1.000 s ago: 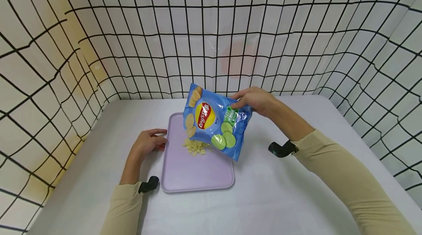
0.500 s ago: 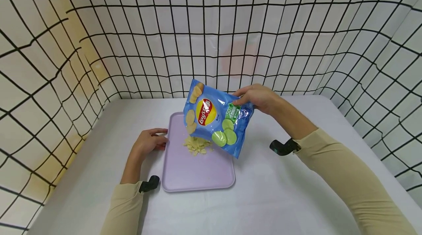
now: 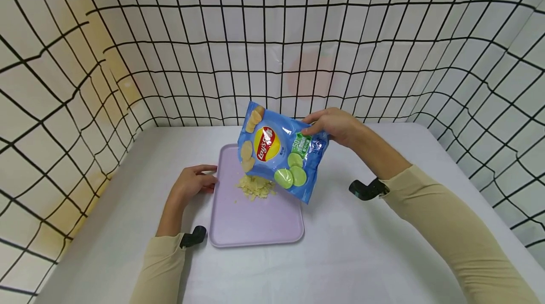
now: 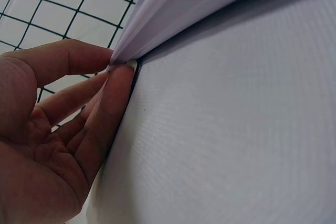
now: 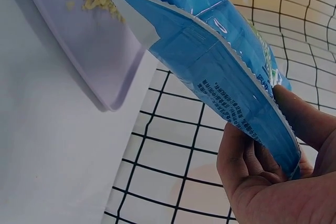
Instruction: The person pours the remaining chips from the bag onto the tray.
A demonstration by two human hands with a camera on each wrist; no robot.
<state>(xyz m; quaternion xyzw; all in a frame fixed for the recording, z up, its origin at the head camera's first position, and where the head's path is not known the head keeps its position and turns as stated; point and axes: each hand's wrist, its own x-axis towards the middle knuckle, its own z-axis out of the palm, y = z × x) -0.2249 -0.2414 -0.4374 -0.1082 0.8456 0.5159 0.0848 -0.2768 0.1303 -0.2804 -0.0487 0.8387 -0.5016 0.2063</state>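
My right hand [image 3: 340, 129] grips one end of a blue bag of Lay's potato chips [image 3: 272, 145], tilted over the lilac tray [image 3: 255, 228]. In the right wrist view, the thumb lies on one face of the chip bag [image 5: 210, 51] and the fingers curl behind the other. Below the bag's lower left edge, a pile of broken pale-yellow chips [image 3: 255, 188] lies on the tray, partly hidden by the bag. At the tray's left rim is my left hand [image 3: 191, 183]; its thumb and fingers pinch the tray's edge [image 4: 157, 19] in the left wrist view.
A white-covered table [image 3: 362, 247] extends around the tray. Black wire mesh [image 3: 272, 43] with white sheeting behind it encloses the back and both sides. A dark wrist camera [image 3: 366, 190] sits at each sleeve cuff.
The pile of broken chips has grown, with small crumbs now around it on the tray. The bag and right hand have risen slightly; the left hand stays at the tray's rim.
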